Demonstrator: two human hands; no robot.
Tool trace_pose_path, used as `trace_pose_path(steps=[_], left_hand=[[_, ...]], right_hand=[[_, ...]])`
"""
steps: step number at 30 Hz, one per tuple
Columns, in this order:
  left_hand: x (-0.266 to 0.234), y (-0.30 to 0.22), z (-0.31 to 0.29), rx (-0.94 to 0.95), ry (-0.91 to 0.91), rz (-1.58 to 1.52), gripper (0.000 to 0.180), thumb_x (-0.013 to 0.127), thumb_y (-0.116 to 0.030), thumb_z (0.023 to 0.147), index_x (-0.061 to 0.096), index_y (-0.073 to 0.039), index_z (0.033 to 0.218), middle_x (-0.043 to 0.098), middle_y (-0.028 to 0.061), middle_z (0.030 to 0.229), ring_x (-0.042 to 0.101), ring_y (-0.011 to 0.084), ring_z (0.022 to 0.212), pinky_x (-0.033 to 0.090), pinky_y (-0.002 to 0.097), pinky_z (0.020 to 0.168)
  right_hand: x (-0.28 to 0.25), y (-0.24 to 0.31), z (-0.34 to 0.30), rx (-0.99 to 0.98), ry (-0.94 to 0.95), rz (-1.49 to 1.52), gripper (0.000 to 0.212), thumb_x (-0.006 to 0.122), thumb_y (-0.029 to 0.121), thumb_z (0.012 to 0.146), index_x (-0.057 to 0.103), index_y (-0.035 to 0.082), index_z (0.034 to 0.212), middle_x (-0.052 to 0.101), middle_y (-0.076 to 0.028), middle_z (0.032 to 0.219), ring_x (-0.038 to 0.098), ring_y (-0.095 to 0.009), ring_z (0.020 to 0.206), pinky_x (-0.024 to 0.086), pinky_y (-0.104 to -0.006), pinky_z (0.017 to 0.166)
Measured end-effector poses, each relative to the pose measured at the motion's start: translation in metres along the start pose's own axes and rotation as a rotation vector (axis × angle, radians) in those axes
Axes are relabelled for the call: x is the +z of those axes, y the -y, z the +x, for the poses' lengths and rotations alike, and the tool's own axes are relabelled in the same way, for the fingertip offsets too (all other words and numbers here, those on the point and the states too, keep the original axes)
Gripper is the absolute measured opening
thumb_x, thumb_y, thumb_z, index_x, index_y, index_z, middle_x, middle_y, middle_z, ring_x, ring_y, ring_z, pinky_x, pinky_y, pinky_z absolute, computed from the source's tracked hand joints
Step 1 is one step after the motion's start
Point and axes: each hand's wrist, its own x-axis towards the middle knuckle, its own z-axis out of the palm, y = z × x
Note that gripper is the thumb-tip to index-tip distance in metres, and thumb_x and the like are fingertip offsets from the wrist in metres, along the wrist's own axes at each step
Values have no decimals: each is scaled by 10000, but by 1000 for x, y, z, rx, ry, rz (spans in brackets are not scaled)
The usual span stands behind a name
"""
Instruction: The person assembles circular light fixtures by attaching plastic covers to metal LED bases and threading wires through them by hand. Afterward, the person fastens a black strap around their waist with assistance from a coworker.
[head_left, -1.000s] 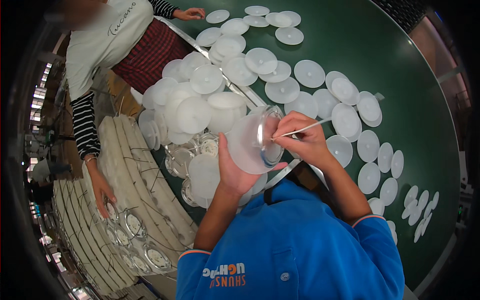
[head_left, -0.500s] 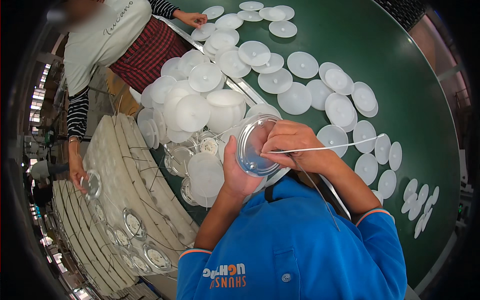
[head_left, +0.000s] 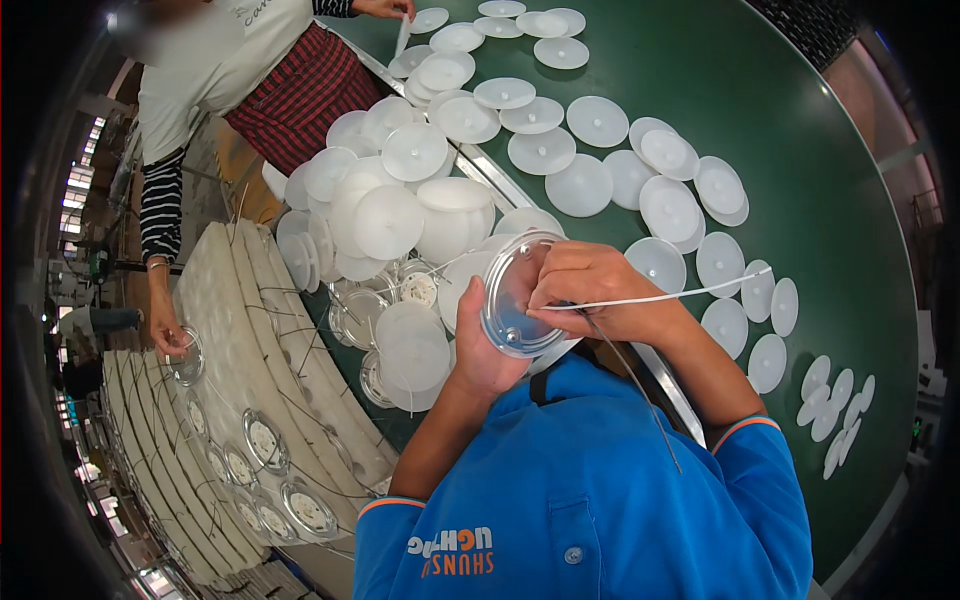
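Note:
My left hand (head_left: 482, 352) is closed round the near-left edge of a shiny, clear round lamp housing (head_left: 503, 318), tilted up in front of my chest. Its rim has ring-shaped ridges and small metal screws or studs. Over the housing's right side, my right hand (head_left: 605, 290) pinches a thin white cable (head_left: 690, 294), which sticks out to the right past my wrist. A dark grey wire (head_left: 640, 385) hangs from below my right fingers across my blue shirt. My right fingers hide the spot where the cable and wire meet the housing.
White translucent discs (head_left: 388, 222) are heaped left of my hands, and more lie across the green table (head_left: 820, 200) with its metal edge. Below the heap are wired lamp housings (head_left: 355, 315). At left, a co-worker's hand (head_left: 168, 330) touches a housing on stacked pale padded layers (head_left: 230, 330).
My hands and the housing shift slightly right, still in the same grip. The co-worker's far hand lifts a white disc on edge; their other hand lowers a housing onto the stack.

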Motion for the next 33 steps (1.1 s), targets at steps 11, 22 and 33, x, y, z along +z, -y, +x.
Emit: trace_pose_path(steps=[11, 22, 33], left_hand=[[4, 4, -23, -54, 32, -72, 733, 309, -541, 850, 240, -19, 1360, 325, 117, 1370, 333, 234, 1258, 272, 353, 1030], [-2, 19, -33, 104, -61, -59, 674, 289, -561, 853, 368, -56, 1293, 451, 115, 1256, 437, 239, 1159, 350, 383, 969], [-44, -4, -45, -288, 25, -231, 786, 307, -689, 786, 292, -145, 1352, 378, 194, 1313, 371, 478, 1174, 406, 686, 762]], right_hand=[[7, 24, -4, -85, 75, -88, 135, 651, 52, 689, 520, 28, 710, 492, -86, 676, 501, -264, 639, 422, -359, 570], [38, 46, -17, 323, -186, -30, 137, 650, 66, 743, 525, 24, 706, 527, -96, 642, 513, -246, 561, 415, -326, 511], [28, 51, -30, 443, -100, -213, 494, 674, -11, 638, 541, 47, 1110, 507, -134, 1064, 484, -266, 971, 423, -338, 794]])
